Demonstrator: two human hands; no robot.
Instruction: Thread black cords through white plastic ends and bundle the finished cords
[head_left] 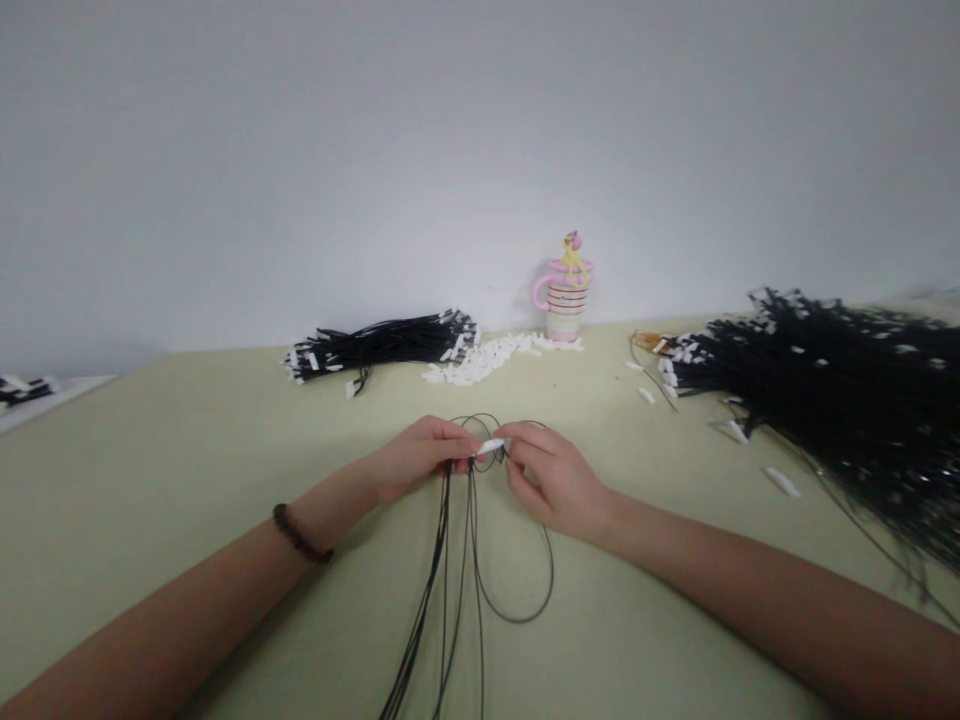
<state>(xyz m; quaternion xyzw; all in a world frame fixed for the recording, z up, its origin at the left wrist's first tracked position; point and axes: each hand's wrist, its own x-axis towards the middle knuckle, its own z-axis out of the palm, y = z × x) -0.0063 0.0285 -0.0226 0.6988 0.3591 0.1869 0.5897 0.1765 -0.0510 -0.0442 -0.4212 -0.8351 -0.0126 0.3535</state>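
Observation:
Between my hands is a small, slim white plastic piece [491, 446], slightly tilted. My left hand [431, 450] is closed in a pinch on several thin black cords [442, 560], its fingertips at the left end of the white piece. The cords hang down from it toward the table's front edge, and one makes a wide loop to the right. My right hand [551, 470] is closed at the right end of the piece, index fingertip on it. A short dark cord end shows by these fingers; its exact hold is partly hidden.
Behind my hands lie a black cord bundle [382, 345] with white ends and a pile of white pieces [480, 358]. A pink striped mug [566, 305] stands by the wall. A large heap of black cords [832, 390] covers the right side, with loose white pieces [781, 482] nearby.

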